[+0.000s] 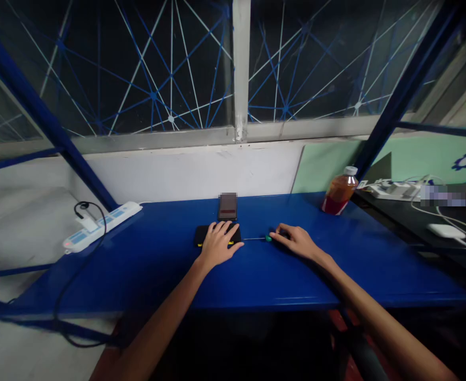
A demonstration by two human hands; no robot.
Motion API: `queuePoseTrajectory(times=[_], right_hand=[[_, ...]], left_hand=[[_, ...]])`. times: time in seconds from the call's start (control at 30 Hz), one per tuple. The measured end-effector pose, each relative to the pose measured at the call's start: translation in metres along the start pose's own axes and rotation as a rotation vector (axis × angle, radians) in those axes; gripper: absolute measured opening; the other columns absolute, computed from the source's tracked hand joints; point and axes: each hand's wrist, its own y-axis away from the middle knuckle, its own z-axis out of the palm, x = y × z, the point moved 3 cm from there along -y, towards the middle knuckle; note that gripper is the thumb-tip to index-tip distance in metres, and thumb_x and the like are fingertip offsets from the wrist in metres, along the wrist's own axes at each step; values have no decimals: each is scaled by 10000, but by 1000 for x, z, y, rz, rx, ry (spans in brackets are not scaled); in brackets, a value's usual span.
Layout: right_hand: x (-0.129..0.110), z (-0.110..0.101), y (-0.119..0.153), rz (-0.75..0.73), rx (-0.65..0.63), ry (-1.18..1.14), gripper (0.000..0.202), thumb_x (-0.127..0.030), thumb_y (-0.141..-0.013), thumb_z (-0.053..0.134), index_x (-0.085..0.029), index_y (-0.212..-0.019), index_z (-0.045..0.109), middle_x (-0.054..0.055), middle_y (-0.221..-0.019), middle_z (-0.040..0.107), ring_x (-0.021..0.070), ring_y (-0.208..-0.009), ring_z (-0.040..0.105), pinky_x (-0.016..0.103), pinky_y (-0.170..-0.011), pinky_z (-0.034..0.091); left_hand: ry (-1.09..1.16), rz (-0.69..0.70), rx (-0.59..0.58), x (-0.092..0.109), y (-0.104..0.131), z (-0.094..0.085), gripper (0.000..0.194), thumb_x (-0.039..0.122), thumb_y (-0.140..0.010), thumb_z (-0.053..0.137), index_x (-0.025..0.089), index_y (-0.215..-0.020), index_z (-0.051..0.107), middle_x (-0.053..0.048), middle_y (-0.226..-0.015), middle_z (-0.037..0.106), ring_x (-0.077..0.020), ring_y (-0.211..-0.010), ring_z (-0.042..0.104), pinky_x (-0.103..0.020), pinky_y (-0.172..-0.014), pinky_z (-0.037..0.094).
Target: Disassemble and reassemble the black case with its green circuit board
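Working out from the near edge of the blue table: our left hand lies palm down, fingers spread, over the black case mid-table, presumably so it can't slide. Our right hand sits to its right, fingers curled, thumb and forefinger at the green handle of the screwdriver; can't tell if they actually pinch it. Shaft lies low, pointing at the case's right side, so we read the gap between hands as room for its length; can't tell if the tip touches. Power strip is far left, likely parked there to keep its cable off our work spot. Phone sits just behind the case, probably for easy viewing. Bottle stands upright back right, well apart, sensibly beyond elbow range. Wall behind.
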Motion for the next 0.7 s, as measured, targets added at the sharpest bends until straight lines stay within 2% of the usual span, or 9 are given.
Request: queuePoseTrajectory(times=[0.1,0.2,0.37,0.5,0.57,0.7], right_hand=[[5,-2,-3,-45,-51,-29,409,-624,-815,546,-228,-918,564,-43,-570,523,142,-530,474,257,-533,297],[10,-4,-9,-80,-92,-111,406,-602,-786,599,-213,-897,563,-33,-632,538,133,-556,447,250,-531,304],[8,-4,-16,-99,-148,-185,475,-625,-856,477,-183,-762,626,-9,-636,552,127,-555,440,260,-534,313],[5,-2,-12,-63,-93,-108,556,-629,-909,356,-189,-653,581,-17,-568,501,128,-539,437,263,-543,311],[5,0,-9,-50,-64,-91,511,-629,-900,381,-200,-728,596,-22,-573,509,132,-542,449,260,-541,310],[10,1,-9,-54,-56,-95,417,-614,-805,568,-219,-938,580,-32,-619,541,141,-568,466,249,-535,315]], left_hand=[[1,1,8,0,0,0,570,584,-920,414,240,-1370,473,-112,-1344,549,-314,-1246,472,-521,-1061,307],[3,0,10,0,1,0,568,584,-918,418,246,-1372,472,-107,-1344,549,-312,-1245,474,-517,-1060,314],[0,-5,18,-1,1,1,567,583,-913,429,250,-1369,475,-105,-1348,546,-316,-1247,472,-519,-1062,310],[12,-5,17,-1,0,1,573,588,-910,432,240,-1362,485,-112,-1337,555,-319,-1243,477,-519,-1058,311],[14,-5,22,-1,0,1,571,588,-911,430,242,-1361,486,-113,-1337,554,-318,-1244,476,-516,-1060,309],[17,-4,16,-1,0,0,576,589,-912,426,247,-1374,471,-109,-1345,548,-313,-1248,474,-510,-1066,305]])
